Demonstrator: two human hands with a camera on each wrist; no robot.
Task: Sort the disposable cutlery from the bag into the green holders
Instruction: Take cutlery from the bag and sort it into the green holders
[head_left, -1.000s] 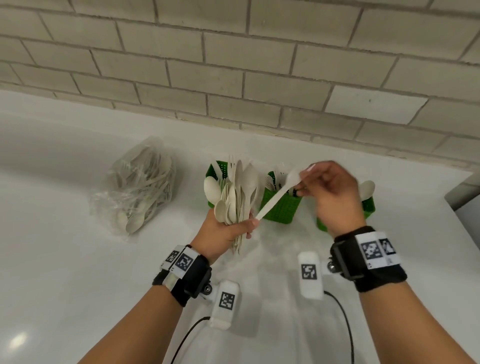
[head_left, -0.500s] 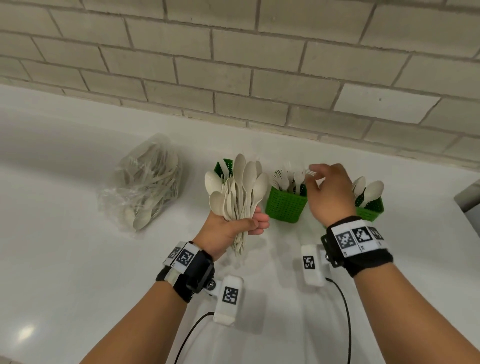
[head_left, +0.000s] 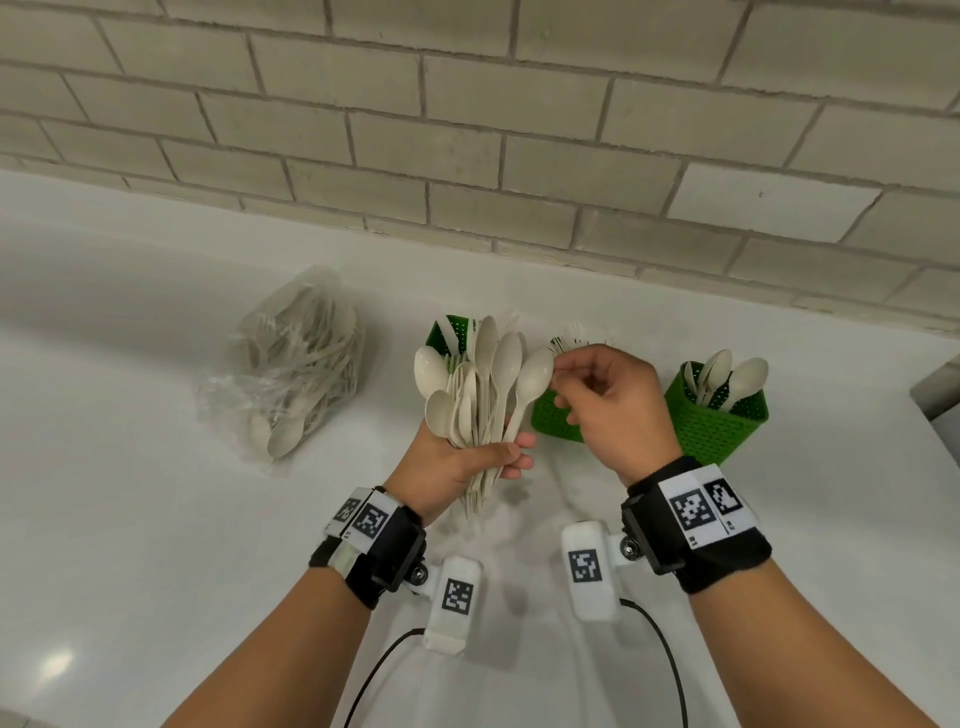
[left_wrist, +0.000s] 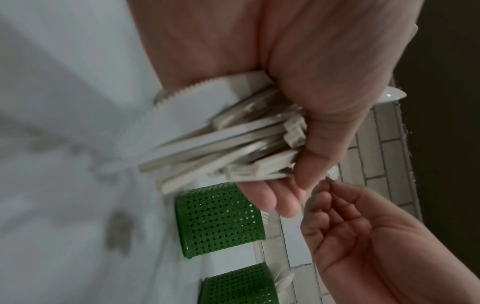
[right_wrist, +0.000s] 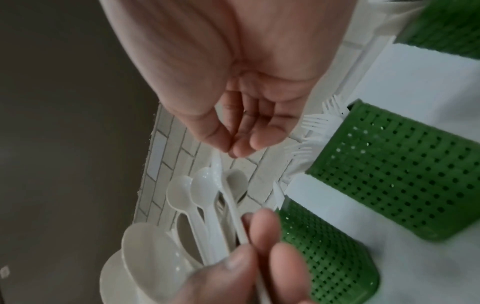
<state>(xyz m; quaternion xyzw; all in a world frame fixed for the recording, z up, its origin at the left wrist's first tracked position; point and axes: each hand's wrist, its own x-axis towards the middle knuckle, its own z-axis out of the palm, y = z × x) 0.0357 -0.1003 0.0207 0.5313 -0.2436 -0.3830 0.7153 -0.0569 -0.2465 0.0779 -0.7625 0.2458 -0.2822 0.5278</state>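
My left hand (head_left: 498, 452) grips an upright bundle of beige cutlery (head_left: 478, 395), spoon bowls up, in front of the left green holder (head_left: 452, 332). My right hand (head_left: 561, 374) has its fingertips pinched on the bowl of the rightmost spoon (head_left: 535, 379) in that bundle. Behind the right hand stands the middle holder (head_left: 553, 421) with forks. The right holder (head_left: 717, 426) has spoons in it. The left wrist view shows the bundle's handles (left_wrist: 233, 139) in my fist and the right hand (left_wrist: 327, 189) beside it. The clear cutlery bag (head_left: 296, 364) lies to the left.
All of it sits on a white counter (head_left: 130, 519) against a pale brick wall (head_left: 467, 130). A grey object (head_left: 940, 384) juts in at the counter's right edge. Cables run from both wrist cameras toward me.
One second ago my right hand drew a piece of cutlery out of the bundle, then reached over the middle holder. Now it is back at the bundle without that piece, on the rightmost spoon.
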